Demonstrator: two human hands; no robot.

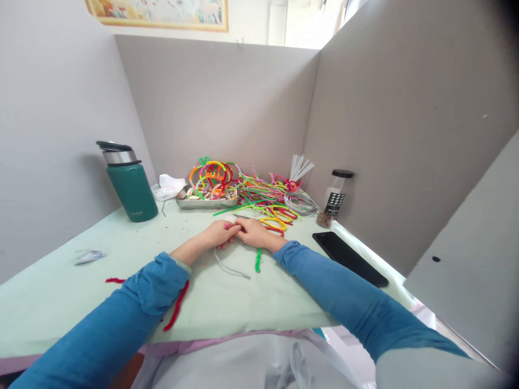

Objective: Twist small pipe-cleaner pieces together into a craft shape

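My left hand (221, 234) and my right hand (253, 233) meet over the middle of the table, fingertips pinched together. What they grip is mostly hidden; a small pink spot and something white show at the fingertips. A thin grey wire (232, 270) curves out from beneath my left hand and lies toward the table's front. Below my right hand is a short green pipe cleaner (258, 260). Red pipe cleaner pieces (177, 306) lie by my left sleeve. Yellow and red looped pipe cleaners (276, 222) are just beyond my right hand.
A metal tray (206, 204) at the back holds colourful pipe-cleaner shapes. Beside it lie a pile of pipe cleaners (263, 189) and a grey wire coil (300, 205). A green bottle (133, 192) stands left; a black-lidded jar (333, 201) and black phone (349, 258) are right. Grey partitions enclose the table.
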